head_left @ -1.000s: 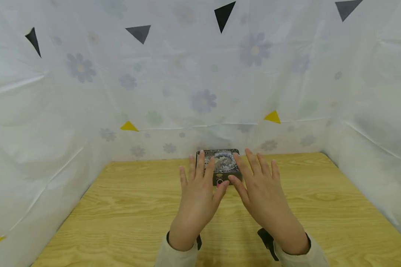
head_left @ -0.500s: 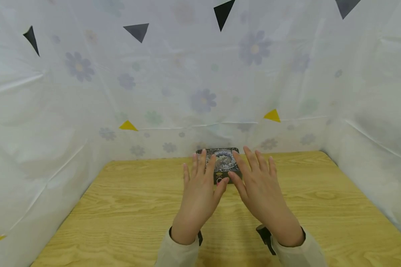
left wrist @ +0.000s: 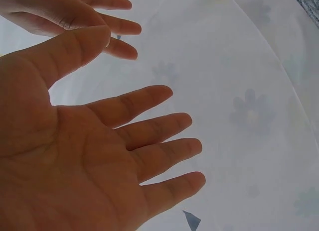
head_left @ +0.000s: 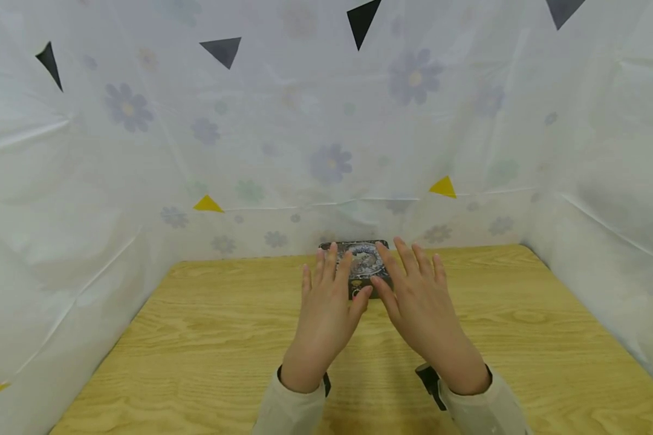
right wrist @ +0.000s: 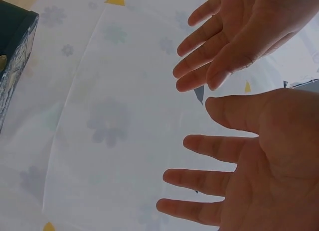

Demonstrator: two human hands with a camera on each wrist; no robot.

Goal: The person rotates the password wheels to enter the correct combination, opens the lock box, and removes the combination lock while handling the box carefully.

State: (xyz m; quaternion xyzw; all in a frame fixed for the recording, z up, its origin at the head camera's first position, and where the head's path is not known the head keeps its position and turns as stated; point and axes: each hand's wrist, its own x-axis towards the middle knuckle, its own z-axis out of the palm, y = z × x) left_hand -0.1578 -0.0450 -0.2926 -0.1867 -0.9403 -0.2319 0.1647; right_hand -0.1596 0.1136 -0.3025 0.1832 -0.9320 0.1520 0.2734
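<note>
Both hands hang in the air over the table with fingers spread and straight, holding nothing. In the head view the left hand [head_left: 326,320] is left of centre and the right hand [head_left: 421,308] is right of it, their thumb tips close together. Behind the fingers, at the table's far edge, lies a dark box [head_left: 367,260] with a silvery ornate pattern on its lid and a small clasp at its front. The fingers partly cover it. The left wrist view shows the bare left palm [left wrist: 84,156]; the right wrist view shows the bare right palm [right wrist: 279,161] and the box's edge [right wrist: 17,47].
A light wood-grain table [head_left: 212,338] spans the lower view. White sheeting with a faint flower print [head_left: 332,163] stands behind it, and plain white sheeting [head_left: 60,241] closes both sides. Black, grey and yellow triangles [head_left: 209,204] are stuck on the sheeting.
Both hands have drifted slightly up in the head view and a little closer together, fingers still spread. The box stays at the table's far edge.
</note>
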